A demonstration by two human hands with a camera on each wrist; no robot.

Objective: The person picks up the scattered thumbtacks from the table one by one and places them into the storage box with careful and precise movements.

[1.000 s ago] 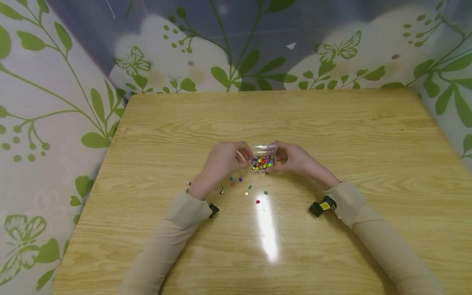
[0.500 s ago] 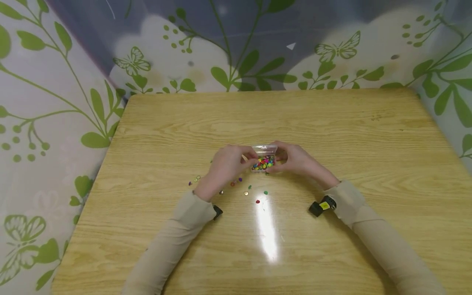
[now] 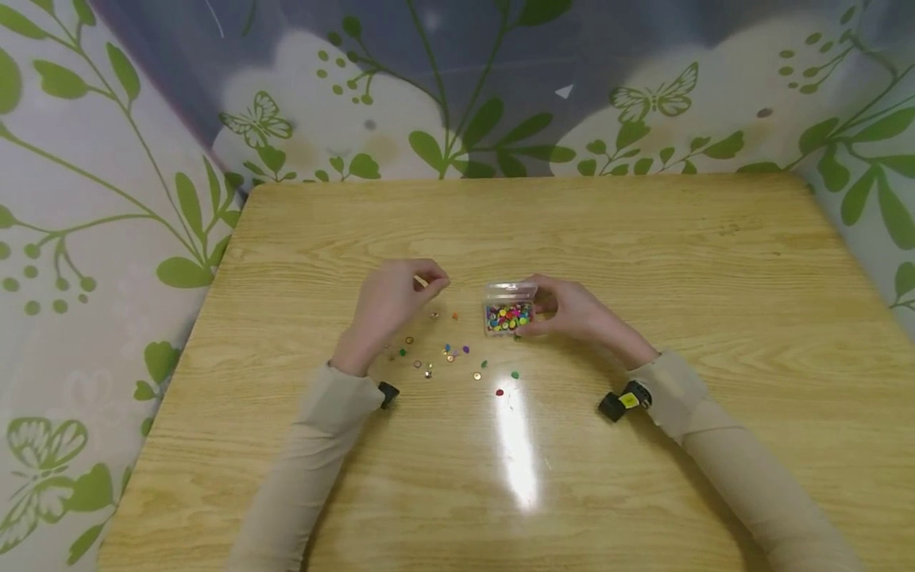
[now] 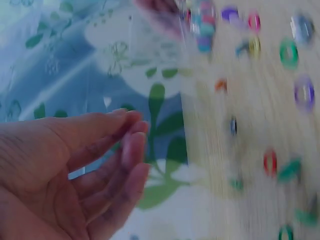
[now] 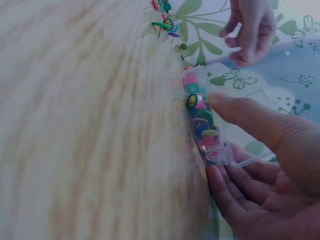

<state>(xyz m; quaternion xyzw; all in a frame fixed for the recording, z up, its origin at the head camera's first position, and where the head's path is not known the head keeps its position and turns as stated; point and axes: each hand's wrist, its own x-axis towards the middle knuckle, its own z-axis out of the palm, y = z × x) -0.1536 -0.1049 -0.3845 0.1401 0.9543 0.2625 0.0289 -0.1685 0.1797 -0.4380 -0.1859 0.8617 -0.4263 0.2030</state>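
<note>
Left of the pin box (image 3: 511, 291), your left hand (image 3: 395, 298) is hovering loosely, narrow gap, your right hand (image 3: 574, 309) is holding the pin box.

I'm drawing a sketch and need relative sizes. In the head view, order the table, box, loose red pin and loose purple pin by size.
1. Table
2. Box
3. Red pin and purple pin: too alike to rank; the red looks nearer the camera.
</note>
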